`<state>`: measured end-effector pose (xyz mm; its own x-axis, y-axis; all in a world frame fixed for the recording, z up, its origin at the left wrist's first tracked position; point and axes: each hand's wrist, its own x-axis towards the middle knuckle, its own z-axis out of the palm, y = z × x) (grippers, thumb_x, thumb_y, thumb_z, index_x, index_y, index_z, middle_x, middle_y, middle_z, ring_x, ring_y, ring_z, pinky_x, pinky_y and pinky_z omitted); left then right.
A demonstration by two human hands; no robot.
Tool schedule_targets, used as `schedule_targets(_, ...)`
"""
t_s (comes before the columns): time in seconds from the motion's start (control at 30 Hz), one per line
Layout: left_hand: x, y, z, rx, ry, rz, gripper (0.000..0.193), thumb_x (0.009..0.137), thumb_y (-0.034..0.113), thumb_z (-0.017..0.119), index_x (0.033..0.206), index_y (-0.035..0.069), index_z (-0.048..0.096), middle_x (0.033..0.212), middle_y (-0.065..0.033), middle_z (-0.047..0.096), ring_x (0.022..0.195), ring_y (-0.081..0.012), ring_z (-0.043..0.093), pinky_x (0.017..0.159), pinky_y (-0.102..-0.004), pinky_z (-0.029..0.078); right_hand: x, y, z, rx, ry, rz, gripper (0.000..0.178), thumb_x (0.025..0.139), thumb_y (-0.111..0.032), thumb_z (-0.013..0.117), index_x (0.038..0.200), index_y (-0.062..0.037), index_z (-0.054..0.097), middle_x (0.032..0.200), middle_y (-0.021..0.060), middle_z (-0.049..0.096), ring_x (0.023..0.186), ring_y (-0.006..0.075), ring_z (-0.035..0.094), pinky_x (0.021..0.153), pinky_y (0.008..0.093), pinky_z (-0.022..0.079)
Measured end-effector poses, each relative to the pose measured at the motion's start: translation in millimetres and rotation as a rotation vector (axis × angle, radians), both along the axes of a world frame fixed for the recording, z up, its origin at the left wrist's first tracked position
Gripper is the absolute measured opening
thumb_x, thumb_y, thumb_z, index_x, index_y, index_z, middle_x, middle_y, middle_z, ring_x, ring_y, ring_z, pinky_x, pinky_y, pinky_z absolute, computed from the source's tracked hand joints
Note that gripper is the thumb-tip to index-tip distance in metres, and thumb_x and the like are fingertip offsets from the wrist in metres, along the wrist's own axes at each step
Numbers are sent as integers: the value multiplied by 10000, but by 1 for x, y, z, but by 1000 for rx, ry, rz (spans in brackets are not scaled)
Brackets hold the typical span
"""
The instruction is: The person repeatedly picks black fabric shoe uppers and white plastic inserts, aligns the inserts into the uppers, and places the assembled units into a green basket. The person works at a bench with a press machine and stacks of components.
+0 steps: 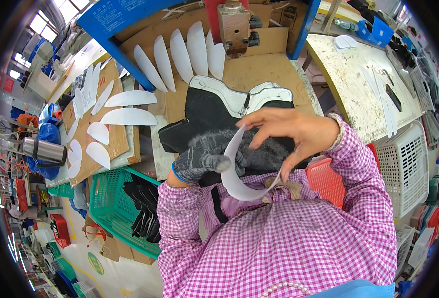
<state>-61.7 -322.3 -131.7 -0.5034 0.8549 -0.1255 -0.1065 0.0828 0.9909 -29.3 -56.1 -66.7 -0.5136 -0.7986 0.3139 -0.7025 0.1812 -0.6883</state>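
A curved white half-moon piece (235,185), thin and bent into a C, is held up in front of my chest between both hands. My left hand (202,155), in a dark grey knit glove, pinches its left side with the thumb in front; its other fingers are partly hidden behind the piece. My bare right hand (291,130) spans it, fingertips at the upper tip and thumb at the lower right end. Just beyond my hands, black pieces (204,110) lie stacked on the work surface, with white shaped pieces (219,90) on top.
A metal machine head (233,27) hangs above the stack inside a blue frame (117,20). White half-moon pieces (181,55) stand behind; others (129,116) lie on cardboard at left. A green basket (105,198) holds black pieces. A red basket (326,181) is at right.
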Motion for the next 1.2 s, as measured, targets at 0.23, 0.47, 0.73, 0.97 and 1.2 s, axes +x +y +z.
schedule_targets(0.23, 29, -40, -45, 510, -489, 573, 604, 950, 470, 510, 1191, -84, 532, 1109, -201, 637, 901, -268, 674, 783, -429, 573, 2, 40, -52, -484, -498, -404, 537, 647, -365, 867, 1007, -32, 649, 1189, 107, 586, 1086, 229, 577, 963, 371, 449)
schedule_targets(0.47, 101, -30, -115, 453, -808, 719, 354, 892, 192, 628, 1166, -25, 569, 1134, -256, 607, 1018, -405, 619, 872, -574, 518, 15, 59, -155, -1082, -1044, -487, 618, 812, -360, 743, 1266, -2, 522, 1238, 83, 596, 1147, 168, 561, 1012, 329, 435)
schedule_targets(0.73, 84, -14, -110, 685, -750, 827, 384, 924, 259, 596, 1169, -29, 529, 1057, -221, 633, 873, -405, 649, 715, -577, 545, 16, 61, -181, -1206, -1105, -417, 606, 824, -326, 738, 1290, -14, 510, 1198, 62, 624, 1161, 167, 559, 1020, 325, 425)
schedule_targets(0.97, 65, 0, -86, 274, -286, 1017, 286, 928, 157, 602, 1133, -38, 563, 1032, -180, 645, 883, -299, 657, 745, -446, 573, 10, 70, -130, -914, -850, -367, 343, 801, -228, 753, 1095, -78, 658, 1255, 94, 574, 1177, 219, 546, 996, 385, 437)
schedule_targets(1.2, 58, -10, -75, -21, 218, 1005, 196, 909, 98, 632, 1051, -37, 650, 999, -84, 659, 901, -161, 605, 813, -305, 505, 13, 42, 15, 133, 274, -186, 205, 671, -123, 779, 864, -91, 717, 1308, 209, 519, 1190, 363, 517, 958, 437, 442)
